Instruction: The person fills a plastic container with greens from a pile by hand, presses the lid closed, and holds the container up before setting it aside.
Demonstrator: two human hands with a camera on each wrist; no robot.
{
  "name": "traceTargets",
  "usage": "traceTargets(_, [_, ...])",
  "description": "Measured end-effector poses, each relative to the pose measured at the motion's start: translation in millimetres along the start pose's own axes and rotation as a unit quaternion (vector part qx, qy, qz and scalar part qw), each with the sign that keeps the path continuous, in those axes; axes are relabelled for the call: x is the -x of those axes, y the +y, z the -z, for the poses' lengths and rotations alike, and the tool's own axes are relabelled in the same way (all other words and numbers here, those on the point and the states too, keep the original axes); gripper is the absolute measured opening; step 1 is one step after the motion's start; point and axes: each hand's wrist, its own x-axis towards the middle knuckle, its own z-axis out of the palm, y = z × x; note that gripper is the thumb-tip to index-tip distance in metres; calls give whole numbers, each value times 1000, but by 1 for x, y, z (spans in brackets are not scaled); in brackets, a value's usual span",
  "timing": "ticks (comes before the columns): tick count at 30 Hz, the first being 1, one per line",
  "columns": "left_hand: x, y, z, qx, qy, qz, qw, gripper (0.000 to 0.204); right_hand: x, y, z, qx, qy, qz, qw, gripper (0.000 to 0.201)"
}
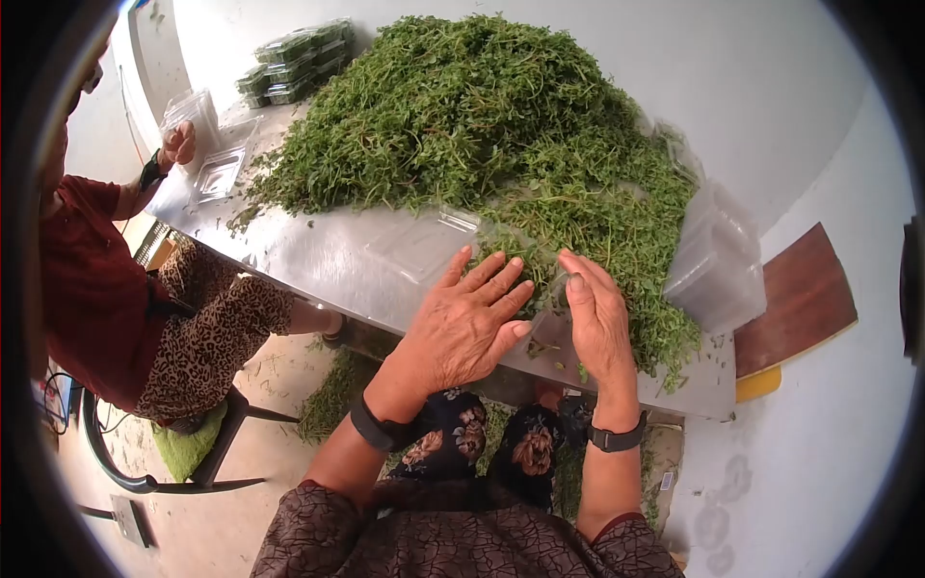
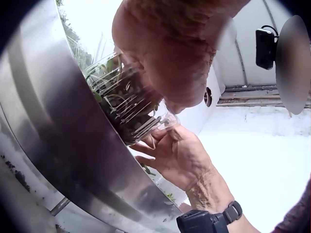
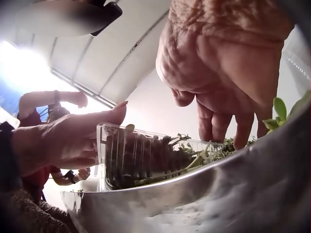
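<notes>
Between my two hands a clear plastic box [image 3: 146, 158] holds green leafy stems and stands at the edge of the metal table. My left hand [image 1: 462, 328] lies over it with straight, spread fingers; in the left wrist view its palm covers part of the box [image 2: 127, 104]. At the box's right end is my right hand [image 1: 602, 323], its fingers straight and close together, touching the wall. From above, the hands hide most of the box. Past them spreads a big heap of greens [image 1: 462, 116].
Flat clear plastic [image 1: 400, 246] lies left of my hands. Nested clear boxes [image 1: 718, 255] stand at the right, near a reddish board [image 1: 800, 299]. Filled boxes [image 1: 294, 63] are stacked far left. Another person [image 1: 106, 279] sits at the left beside a chair [image 1: 202, 462].
</notes>
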Motion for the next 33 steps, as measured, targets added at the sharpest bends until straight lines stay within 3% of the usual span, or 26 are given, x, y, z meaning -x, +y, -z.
traceTargets(7, [-9, 3, 3, -20, -33, 3, 999, 46, -2, -3, -8, 140, -56, 123, 981, 38])
traceTargets(9, [-9, 4, 1, -14, -19, 4, 1000, 46, -3, -4, -6, 137, -55, 125, 981, 37])
traceTargets(11, [-9, 3, -1, -8, -6, 4, 1000, 45, -4, -5, 1, 40, -52, 63, 996, 37])
traceTargets(14, [-8, 3, -1, -5, -1, 4, 1000, 45, -5, -2, 10, -23, 17, 47, 998, 37])
traceTargets(17, [-8, 3, -2, -1, -8, -2, 1000, 45, 0, -8, 15, -26, 10, 59, 998, 38])
traceTargets(19, [-7, 0, -8, -18, 64, -34, 997, 37, 7, -7, 11, 3, 3, 67, 998, 39])
traceTargets(22, [-6, -1, -10, -14, 72, -35, 997, 36, 13, -4, 0, 71, -16, 79, 994, 39])
traceTargets(26, [-5, -2, -9, -16, 86, -40, 995, 35, 7, -8, -1, 69, -11, 92, 993, 34])
traceTargets(28, [-6, -1, -4, -6, 4, -12, 1000, 43, -1, -9, 4, 72, 11, 86, 994, 28])
traceTargets(33, [-7, 0, -2, -4, -5, -7, 1000, 40, -22, -10, 4, 146, 17, 138, 980, 30])
